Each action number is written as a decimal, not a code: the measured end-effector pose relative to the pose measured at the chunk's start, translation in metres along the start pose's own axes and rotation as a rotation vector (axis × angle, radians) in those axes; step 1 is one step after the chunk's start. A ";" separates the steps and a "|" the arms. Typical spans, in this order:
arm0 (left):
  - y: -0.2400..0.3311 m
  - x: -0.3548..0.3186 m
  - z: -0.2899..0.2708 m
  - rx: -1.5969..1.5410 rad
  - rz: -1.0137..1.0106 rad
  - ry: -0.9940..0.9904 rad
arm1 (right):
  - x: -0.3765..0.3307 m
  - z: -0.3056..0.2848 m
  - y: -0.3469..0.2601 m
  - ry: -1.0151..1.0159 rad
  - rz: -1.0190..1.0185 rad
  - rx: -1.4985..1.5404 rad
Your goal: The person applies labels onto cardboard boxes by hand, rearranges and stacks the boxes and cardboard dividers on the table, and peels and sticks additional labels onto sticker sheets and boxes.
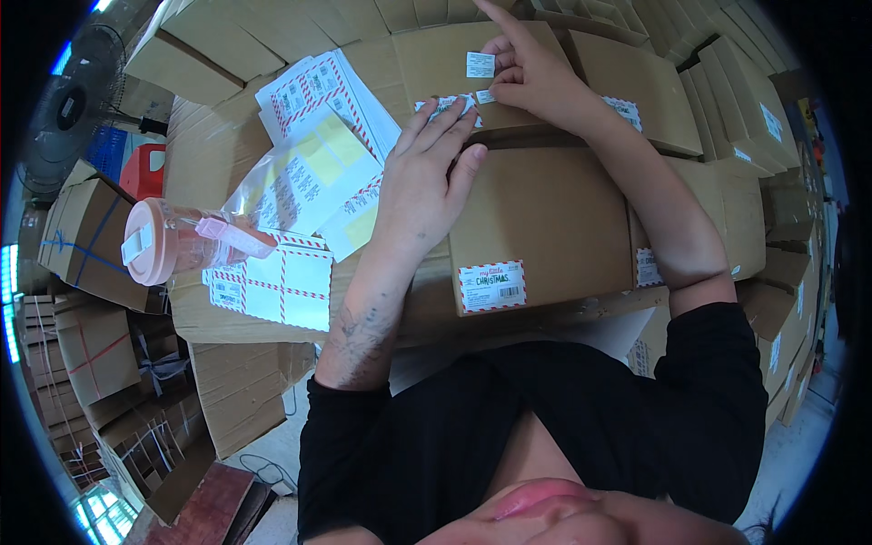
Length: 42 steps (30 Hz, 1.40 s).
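My left hand (pixel 427 168) lies flat with fingers stretched over a red-striped label (pixel 447 107) on a closed brown cardboard box (pixel 531 41) at the far side. My right hand (pixel 536 77) is over the same box, index finger extended and the other fingers curled. A small white label (pixel 480 65) touches these curled fingertips. By the thumb tip is a smaller white sticker (pixel 484 96); whether it is stuck to the box, I cannot tell. A nearer cardboard box (pixel 554 218) carries a red-bordered label (pixel 491 286) on its front.
Left of my left hand lie overlapping label sheets (pixel 318 100) and a clear plastic sleeve (pixel 291 186). A pink-lidded cup (pixel 154 241) stands at the table's left edge. Cardboard boxes (pixel 745 109) crowd the right and back. A black fan (pixel 77 109) is far left.
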<state>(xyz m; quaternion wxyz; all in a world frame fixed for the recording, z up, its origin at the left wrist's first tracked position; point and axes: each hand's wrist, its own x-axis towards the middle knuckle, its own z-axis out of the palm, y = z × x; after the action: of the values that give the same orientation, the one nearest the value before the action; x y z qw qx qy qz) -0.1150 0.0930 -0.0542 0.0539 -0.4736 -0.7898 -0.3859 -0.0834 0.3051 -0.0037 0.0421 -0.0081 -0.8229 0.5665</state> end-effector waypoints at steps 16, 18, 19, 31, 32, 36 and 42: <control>0.001 0.000 0.000 0.001 0.003 -0.004 | -0.003 0.004 -0.005 0.033 -0.017 -0.110; 0.001 0.001 0.001 0.003 0.006 -0.007 | -0.004 0.005 -0.008 0.022 0.005 -0.118; 0.001 0.001 0.001 0.002 0.007 -0.007 | -0.004 0.007 -0.011 0.039 -0.088 -0.228; 0.000 0.000 0.000 -0.002 0.004 -0.010 | -0.007 0.011 0.000 0.170 -0.198 -0.414; 0.000 0.000 0.000 -0.007 0.001 -0.011 | -0.007 0.011 0.000 0.184 -0.181 -0.416; 0.001 0.000 0.000 -0.011 0.011 -0.011 | -0.005 0.004 0.012 0.249 -0.243 -0.408; -0.003 -0.001 -0.001 -0.057 -0.018 -0.054 | -0.021 -0.018 -0.005 0.286 -0.145 -0.114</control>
<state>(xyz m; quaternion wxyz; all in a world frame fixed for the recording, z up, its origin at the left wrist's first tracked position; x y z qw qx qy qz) -0.1169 0.0908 -0.0558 0.0155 -0.4782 -0.7839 -0.3956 -0.0607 0.3189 0.0061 0.1990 -0.0316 -0.8377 0.5077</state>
